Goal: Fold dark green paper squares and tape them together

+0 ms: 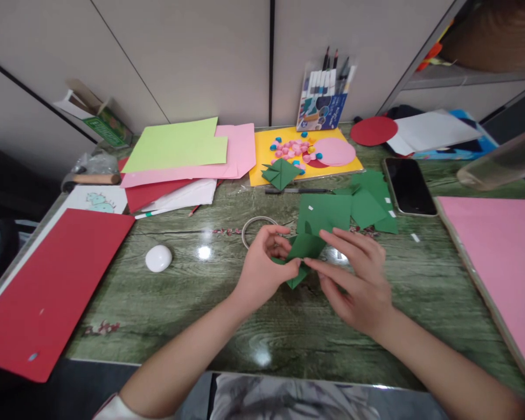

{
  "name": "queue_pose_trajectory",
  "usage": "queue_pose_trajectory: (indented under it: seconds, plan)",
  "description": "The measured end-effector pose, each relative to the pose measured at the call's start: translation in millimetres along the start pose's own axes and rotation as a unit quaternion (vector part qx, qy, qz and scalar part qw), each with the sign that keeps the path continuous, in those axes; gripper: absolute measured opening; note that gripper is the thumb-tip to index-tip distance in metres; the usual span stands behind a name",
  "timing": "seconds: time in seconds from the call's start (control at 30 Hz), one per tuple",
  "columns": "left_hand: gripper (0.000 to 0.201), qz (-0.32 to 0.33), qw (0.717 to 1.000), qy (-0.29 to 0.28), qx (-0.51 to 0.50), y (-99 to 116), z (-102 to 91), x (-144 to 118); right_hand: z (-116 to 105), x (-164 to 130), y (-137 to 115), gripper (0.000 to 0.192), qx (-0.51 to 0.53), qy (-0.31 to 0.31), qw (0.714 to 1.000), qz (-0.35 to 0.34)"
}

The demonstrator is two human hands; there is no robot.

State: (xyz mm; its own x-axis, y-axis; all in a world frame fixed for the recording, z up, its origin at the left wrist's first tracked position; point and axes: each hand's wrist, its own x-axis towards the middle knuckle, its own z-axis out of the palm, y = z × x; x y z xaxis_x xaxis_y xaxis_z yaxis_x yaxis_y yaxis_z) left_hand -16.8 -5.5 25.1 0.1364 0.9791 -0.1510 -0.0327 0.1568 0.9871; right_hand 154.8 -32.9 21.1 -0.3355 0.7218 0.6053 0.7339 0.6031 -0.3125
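A small folded green paper piece (304, 249) is pinched between both hands just above the green wood-grain table (192, 303). My left hand (265, 268) grips its left side with thumb and fingers. My right hand (354, 277) holds its right edge, fingers stretched over it. Behind the hands lie several loose green paper pieces (354, 207) and a roll of clear tape (256, 227). A finished folded green shape (280, 172) rests on a yellow sheet (262, 154).
A red sheet (48, 286) lies at left, a pink sheet (503, 256) at right, a white egg-shaped object (158, 258) at mid-left. A phone (409, 186), a marker pack (324, 99), stacked coloured papers (188, 154), a pen (297, 191) and pompoms (295, 149) sit farther back.
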Motion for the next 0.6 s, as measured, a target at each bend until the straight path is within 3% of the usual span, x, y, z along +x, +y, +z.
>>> queue_pose_trajectory:
  seconds: [0.27, 0.6]
  plan:
    - [0.036, 0.003, 1.0, 0.023, -0.001, -1.0, 0.6, 1.2, 0.6, 2.7, -1.6, 0.031, 0.103, -0.066, 0.988, 0.095]
    - [0.035, -0.002, 1.0, 0.027, -0.005, -3.9, 0.1, 2.2, 3.6, -0.4, -8.1, 0.031, 0.016, -0.033, 0.997, 0.067]
